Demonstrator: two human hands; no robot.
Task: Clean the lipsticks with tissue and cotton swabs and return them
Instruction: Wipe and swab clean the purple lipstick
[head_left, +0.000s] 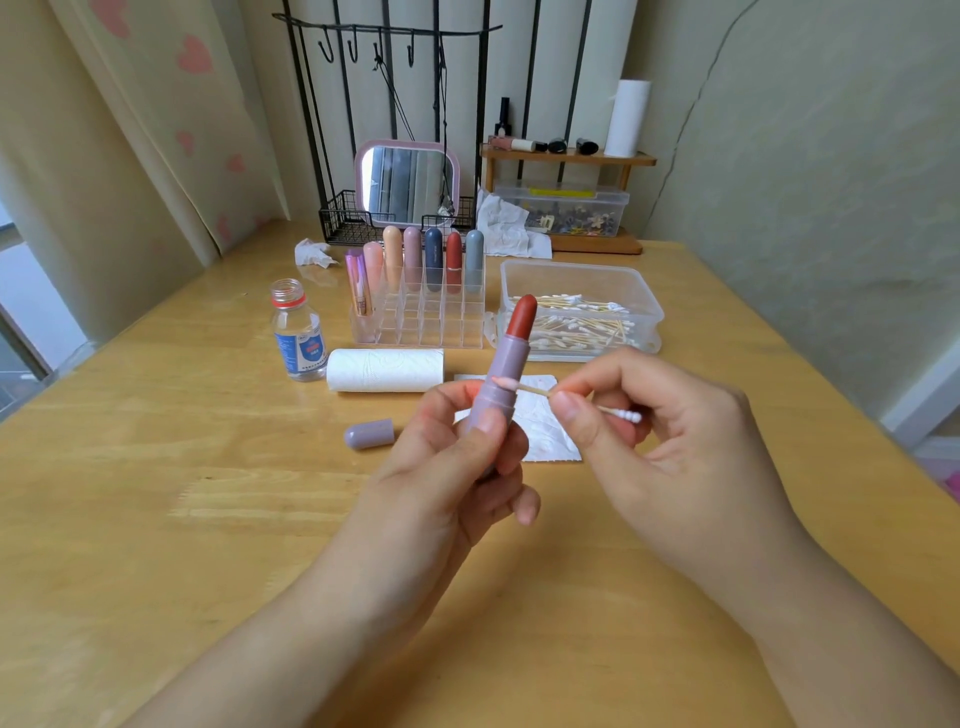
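My left hand (457, 467) grips a lilac lipstick (506, 358) upright above the table, its red bullet extended. My right hand (660, 431) pinches a cotton swab (530, 387) whose pink-stained tip touches the lilac tube just below the bullet. The lipstick's lilac cap (369, 433) lies on the table to the left. A flat tissue sheet (545, 431) lies beneath the hands. Several capped lipsticks (413, 254) stand in the clear organizer (415, 327) behind. A clear box of cotton swabs (582, 312) sits to its right.
An open small bottle with a blue label (297, 335) stands left of a tissue roll (385, 370) lying on its side. Crumpled tissues (313, 253) lie near the wire rack and pink mirror (408, 182). A wooden shelf (566, 156) holds cosmetics at the back.
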